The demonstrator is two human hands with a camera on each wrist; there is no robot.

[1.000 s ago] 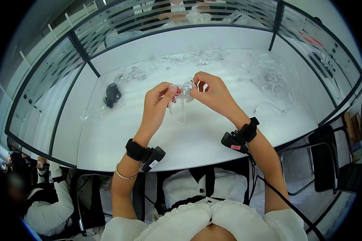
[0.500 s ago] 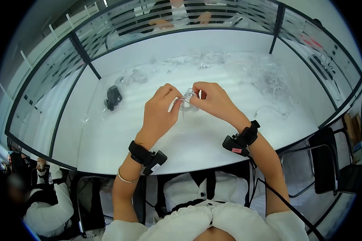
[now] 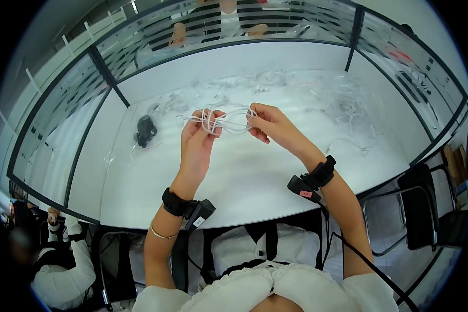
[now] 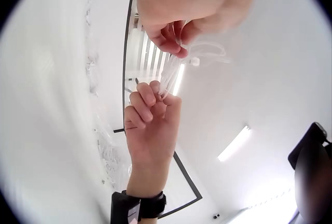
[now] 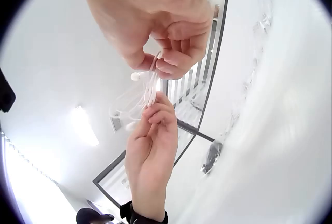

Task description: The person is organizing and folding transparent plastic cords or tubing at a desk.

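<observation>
A white cable [image 3: 235, 126] is gathered in loose loops and stretched between both hands, above the white table [image 3: 244, 192]. My left hand [image 3: 196, 139] pinches the loops at their left end, with some strands lying across its fingers. At the other end my right hand [image 3: 276, 127] holds the loops between thumb and fingertips. Small rounded white ends [image 5: 136, 76] hang beside the strands in the right wrist view. In the left wrist view, the cable [image 4: 168, 73] runs from one hand's fingertips to the other's.
A black item in clear plastic [image 3: 146, 130] lies at the table's left. Clear bags with white cables [image 3: 351, 104] lie at the right, and more wrapped pieces [image 3: 265, 78] line the back. Low partitions [image 3: 234, 54] enclose the table; beyond sits another person.
The loops, bunched together before, are now spread wider between the hands. My left hand turned and shifted left, uncovering more of the cable. My right hand stayed nearly in place.
</observation>
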